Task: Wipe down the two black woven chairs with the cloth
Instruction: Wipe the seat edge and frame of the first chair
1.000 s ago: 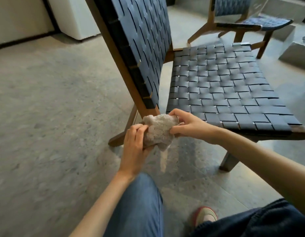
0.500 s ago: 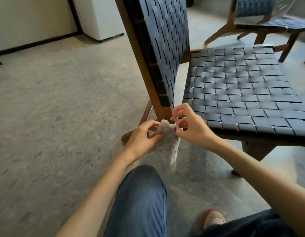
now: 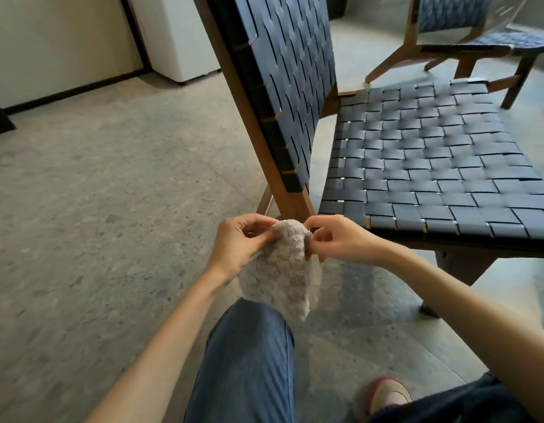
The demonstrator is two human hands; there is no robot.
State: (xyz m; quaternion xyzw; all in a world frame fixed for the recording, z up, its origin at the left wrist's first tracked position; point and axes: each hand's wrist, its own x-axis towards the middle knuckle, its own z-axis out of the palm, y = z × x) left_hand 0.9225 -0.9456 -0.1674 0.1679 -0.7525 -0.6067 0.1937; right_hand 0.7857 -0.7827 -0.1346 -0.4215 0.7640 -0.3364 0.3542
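Observation:
A black woven chair (image 3: 417, 160) with a brown wooden frame stands right in front of me, its back to the left and its seat to the right. A second black woven chair (image 3: 466, 29) is at the far right. A fluffy beige cloth (image 3: 282, 270) hangs in front of the near chair's rear corner, above my knee. My left hand (image 3: 240, 242) pinches the cloth's top edge on the left. My right hand (image 3: 334, 236) pinches the same edge on the right. Neither hand touches the chair.
A white cabinet (image 3: 179, 35) stands at the back left against a pale wall. Grey speckled floor (image 3: 96, 209) spreads to the left. My knee in blue jeans (image 3: 246, 361) and a red-and-white shoe (image 3: 386, 395) are below the cloth.
The cloth was bunched between both hands. It has since been spread out and now hangs down from its top edge. The view has shifted closer to the chair.

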